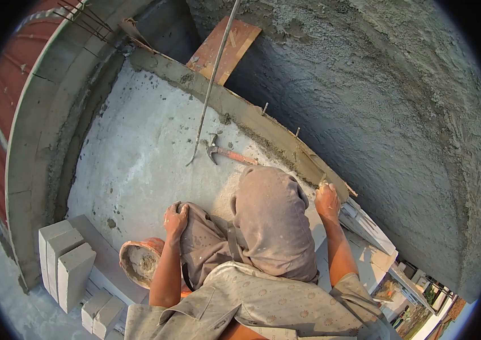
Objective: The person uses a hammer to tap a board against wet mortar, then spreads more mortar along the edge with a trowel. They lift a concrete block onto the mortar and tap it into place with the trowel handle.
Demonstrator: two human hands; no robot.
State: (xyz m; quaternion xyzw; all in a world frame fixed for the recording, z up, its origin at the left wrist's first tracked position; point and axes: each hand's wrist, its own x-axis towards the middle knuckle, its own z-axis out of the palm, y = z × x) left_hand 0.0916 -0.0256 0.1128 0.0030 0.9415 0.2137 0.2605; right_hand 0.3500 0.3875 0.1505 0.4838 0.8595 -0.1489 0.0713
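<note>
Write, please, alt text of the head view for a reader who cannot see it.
The person's right hand is at a mortar-smeared ledge; the left hand rests on the left knee. A claw hammer lies on the concrete floor, with a bucket and pale blocks at left.

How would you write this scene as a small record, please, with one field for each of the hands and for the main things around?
Left hand: resting on the left knee
Right hand: at the ledge; unclear whether it grips something
Hammer: lying on the floor, beyond the knees
Rod: thin, lower end hooked, near the hammer
Bucket: orange, beside the left forearm
Blocks: pale grey, lower left of the picture
</note>
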